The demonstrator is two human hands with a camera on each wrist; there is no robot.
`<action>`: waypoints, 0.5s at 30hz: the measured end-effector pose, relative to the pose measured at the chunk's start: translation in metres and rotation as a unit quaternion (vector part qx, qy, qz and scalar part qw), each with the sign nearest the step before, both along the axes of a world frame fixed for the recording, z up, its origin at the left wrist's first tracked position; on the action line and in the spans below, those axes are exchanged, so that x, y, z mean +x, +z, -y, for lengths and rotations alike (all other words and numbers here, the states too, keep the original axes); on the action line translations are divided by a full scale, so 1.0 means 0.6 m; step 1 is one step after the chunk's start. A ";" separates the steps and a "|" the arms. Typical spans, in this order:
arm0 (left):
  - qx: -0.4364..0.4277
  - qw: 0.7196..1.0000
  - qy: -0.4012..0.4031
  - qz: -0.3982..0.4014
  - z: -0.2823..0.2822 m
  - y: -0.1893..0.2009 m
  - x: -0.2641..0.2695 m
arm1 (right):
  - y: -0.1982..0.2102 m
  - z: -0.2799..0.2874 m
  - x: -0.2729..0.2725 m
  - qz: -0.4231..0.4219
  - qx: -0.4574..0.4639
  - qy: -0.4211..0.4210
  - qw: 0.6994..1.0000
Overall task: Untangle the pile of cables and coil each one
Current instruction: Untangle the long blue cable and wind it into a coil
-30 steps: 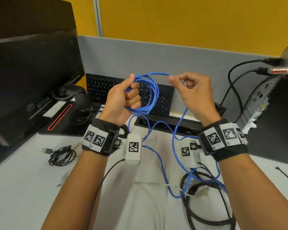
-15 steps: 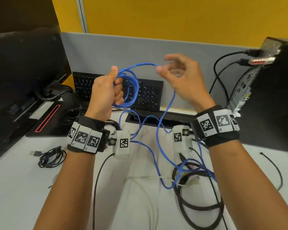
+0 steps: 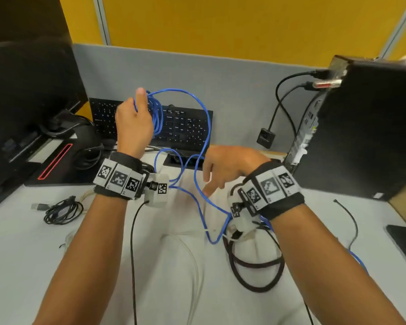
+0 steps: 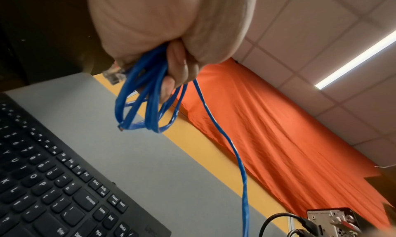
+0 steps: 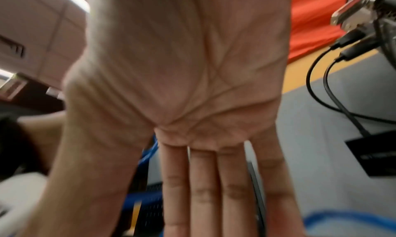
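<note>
My left hand [image 3: 136, 123] is raised in front of the keyboard and grips several loops of the blue network cable [image 3: 157, 113]. In the left wrist view the fingers [image 4: 177, 67] curl round the blue coil [image 4: 150, 105], with a clear plug [image 4: 114, 74] sticking out beside them. A long free length of the blue cable arcs right, drops to the desk [image 3: 198, 198] and runs under my right wrist. My right hand [image 3: 223, 167] is low over the desk, fingers straight and holding nothing; its open palm [image 5: 182, 71] fills the right wrist view.
A thick dark cable loop [image 3: 256, 268] and white cables [image 3: 192, 261] lie on the desk in front of me. A small coiled black USB cable [image 3: 61, 211] sits at the left. Keyboard [image 3: 183, 127] behind, monitor [image 3: 28, 95] left, computer tower [image 3: 366, 127] right.
My right hand let go of the blue loop near the top and dropped to the desk, fingers straightened. The left hand kept its grip on the coil and lifted a little.
</note>
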State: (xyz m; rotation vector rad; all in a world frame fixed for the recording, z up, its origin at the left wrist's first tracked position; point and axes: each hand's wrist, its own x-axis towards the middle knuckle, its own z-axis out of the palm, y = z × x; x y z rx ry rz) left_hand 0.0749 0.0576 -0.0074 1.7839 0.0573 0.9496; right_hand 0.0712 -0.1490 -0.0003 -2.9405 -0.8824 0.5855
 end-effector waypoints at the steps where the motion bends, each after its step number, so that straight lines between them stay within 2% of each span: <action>1: 0.003 1.000 -0.009 0.000 0.001 0.000 -0.003 | -0.014 -0.006 -0.007 -0.016 -0.011 0.007 1.000; 3: 0.025 1.000 -0.017 0.005 0.004 0.002 -0.007 | -0.029 -0.014 -0.014 -0.018 0.003 0.007 1.000; 6: 0.088 0.996 -0.027 0.016 0.017 0.003 -0.011 | -0.027 -0.009 -0.013 0.002 0.090 -0.024 0.996; 8: 0.096 0.994 -0.041 0.020 0.022 0.003 -0.013 | -0.016 -0.007 -0.017 -0.029 0.154 -0.027 0.987; 11: 0.100 0.994 -0.048 0.011 0.023 -0.001 -0.008 | -0.021 -0.009 -0.037 -0.148 0.222 -0.030 0.963; 15: 0.112 0.988 -0.109 -0.003 0.023 -0.010 -0.004 | -0.065 -0.018 -0.063 -0.322 0.308 -0.025 0.895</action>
